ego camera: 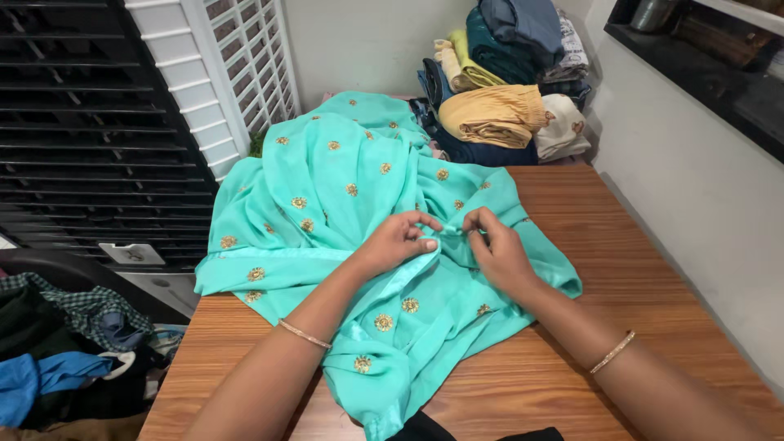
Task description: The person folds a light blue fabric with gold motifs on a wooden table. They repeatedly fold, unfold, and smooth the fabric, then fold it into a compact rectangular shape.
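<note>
A turquoise cloth with small gold embroidered flowers lies heaped across the wooden table and hangs over its left edge. My left hand pinches a satin border of the cloth near the middle of the heap. My right hand grips the same edge a few centimetres to the right. Both wrists wear thin gold bangles. The two hands nearly touch.
A pile of folded clothes in yellow, teal, grey and white is stacked at the table's far end against the wall. A black-and-white slatted appliance stands on the left. Loose garments lie at lower left. A dark cloth sits at the near edge.
</note>
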